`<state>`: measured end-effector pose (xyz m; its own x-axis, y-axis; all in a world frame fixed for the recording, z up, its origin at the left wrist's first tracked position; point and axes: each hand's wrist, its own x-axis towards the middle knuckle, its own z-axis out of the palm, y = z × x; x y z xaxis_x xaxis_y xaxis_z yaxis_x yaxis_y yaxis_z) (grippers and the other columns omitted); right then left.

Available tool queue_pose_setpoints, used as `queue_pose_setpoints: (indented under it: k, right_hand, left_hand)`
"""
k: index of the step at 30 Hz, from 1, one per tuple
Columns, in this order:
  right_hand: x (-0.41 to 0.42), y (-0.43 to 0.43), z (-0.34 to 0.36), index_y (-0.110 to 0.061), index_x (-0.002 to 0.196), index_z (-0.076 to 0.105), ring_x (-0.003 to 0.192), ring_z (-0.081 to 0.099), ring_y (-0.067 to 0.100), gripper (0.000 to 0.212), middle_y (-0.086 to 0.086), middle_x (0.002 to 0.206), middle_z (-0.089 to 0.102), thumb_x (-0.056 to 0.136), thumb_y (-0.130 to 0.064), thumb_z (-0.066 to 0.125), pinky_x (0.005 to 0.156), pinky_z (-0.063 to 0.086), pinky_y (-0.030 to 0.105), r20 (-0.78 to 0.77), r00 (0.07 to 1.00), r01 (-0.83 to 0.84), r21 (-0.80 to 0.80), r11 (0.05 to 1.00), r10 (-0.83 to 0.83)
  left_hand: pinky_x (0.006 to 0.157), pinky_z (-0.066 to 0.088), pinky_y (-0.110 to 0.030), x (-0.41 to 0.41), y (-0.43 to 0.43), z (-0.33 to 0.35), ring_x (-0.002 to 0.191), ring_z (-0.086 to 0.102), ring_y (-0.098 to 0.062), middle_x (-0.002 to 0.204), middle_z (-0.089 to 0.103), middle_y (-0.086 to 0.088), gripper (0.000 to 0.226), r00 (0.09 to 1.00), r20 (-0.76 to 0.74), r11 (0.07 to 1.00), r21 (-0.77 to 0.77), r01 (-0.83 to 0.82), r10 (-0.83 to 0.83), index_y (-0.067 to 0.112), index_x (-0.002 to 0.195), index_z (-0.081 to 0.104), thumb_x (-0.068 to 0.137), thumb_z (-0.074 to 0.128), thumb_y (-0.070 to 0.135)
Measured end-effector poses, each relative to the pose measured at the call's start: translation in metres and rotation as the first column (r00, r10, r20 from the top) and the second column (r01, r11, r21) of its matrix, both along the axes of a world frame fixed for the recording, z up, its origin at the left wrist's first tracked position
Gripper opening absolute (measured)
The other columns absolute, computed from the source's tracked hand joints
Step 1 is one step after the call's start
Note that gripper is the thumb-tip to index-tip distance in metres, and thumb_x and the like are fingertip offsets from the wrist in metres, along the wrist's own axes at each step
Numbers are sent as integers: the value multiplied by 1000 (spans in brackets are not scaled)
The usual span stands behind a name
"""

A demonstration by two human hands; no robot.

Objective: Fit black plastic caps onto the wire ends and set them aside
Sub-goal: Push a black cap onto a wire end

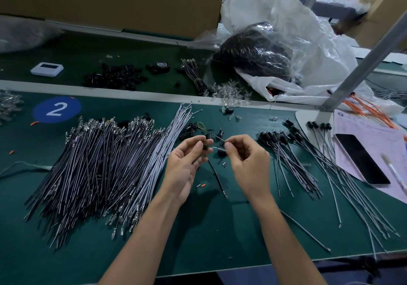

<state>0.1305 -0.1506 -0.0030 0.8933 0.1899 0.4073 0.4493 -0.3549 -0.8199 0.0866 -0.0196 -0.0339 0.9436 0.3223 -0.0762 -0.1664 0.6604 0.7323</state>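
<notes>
Black cap point(206, 146) is pinched by the left hand point(187, 161) and a thin wire point(220, 138) by the right hand point(247, 161), held close to join, just right of the big wire pile point(99, 170), with done ones point(286, 145) farther right.

Uncapped wires point(105, 163) lie left, capped wires point(308, 163) right.

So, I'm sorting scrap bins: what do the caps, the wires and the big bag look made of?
Caps: black moulded plastic, likely, with a dull sheen.
Wires: grey and black plastic-looking insulation, glinting metal terminals at the ends; cores hidden.
Bag: thin translucent white plastic film, glossy and crumpled.
</notes>
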Motion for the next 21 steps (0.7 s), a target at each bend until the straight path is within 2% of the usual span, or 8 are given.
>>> queue_pose_setpoints:
  k: [3, 7, 11, 16, 21]
  right_hand:
    - [-3, 6, -1, -13, 84, 67, 65, 62, 4, 10, -9, 72, 65, 88, -3, 67, 64, 46, 9, 72, 997, 29, -20, 999, -28]
    - [-5, 10, -3, -10, 85, 67, 66, 62, 5, 6, -8, 73, 66, 89, -4, 67, 65, 48, 13, 123, 991, 52, -38, 998, -47]
    - [-7, 15, -3, -14, 85, 66, 71, 66, 0, 13, -19, 75, 66, 89, -1, 66, 67, 48, 10, 82, 997, 17, 1, 1000, -17]
    - [-8, 16, -3, -13, 85, 66, 73, 67, -1, 14, -18, 77, 69, 89, 0, 64, 68, 49, 11, 43, 999, -8, 37, 999, 6]
    - [-6, 15, -4, -14, 83, 66, 66, 62, 2, 13, -14, 70, 64, 88, -3, 66, 63, 45, 11, 36, 997, 65, 63, 996, -68]
  left_hand:
    - [72, 57, -22, 0, -2, 1, 87, 72, -17, 99, 74, -11, 23, 1000, 14, 999, -37, -3, 3, 4, 102, 63, 82, 61, 13]
    - [73, 57, -24, 0, -2, 2, 88, 73, -19, 103, 73, -14, 23, 1000, 24, 998, -62, 17, -15, 3, 103, 62, 82, 62, 13]
    - [77, 57, -26, 1, -5, 2, 86, 73, -19, 97, 75, -12, 25, 999, 28, 998, -43, 37, -36, 3, 105, 59, 82, 62, 12]
    - [78, 58, -28, 0, -6, 0, 86, 72, -19, 92, 75, -11, 20, 999, 42, 1000, -16, 22, -22, 7, 97, 62, 78, 66, 10]
    - [74, 57, -23, -1, -5, 2, 85, 70, -17, 92, 74, -8, 23, 999, 33, 999, 19, -30, 29, 11, 94, 72, 71, 70, 8]
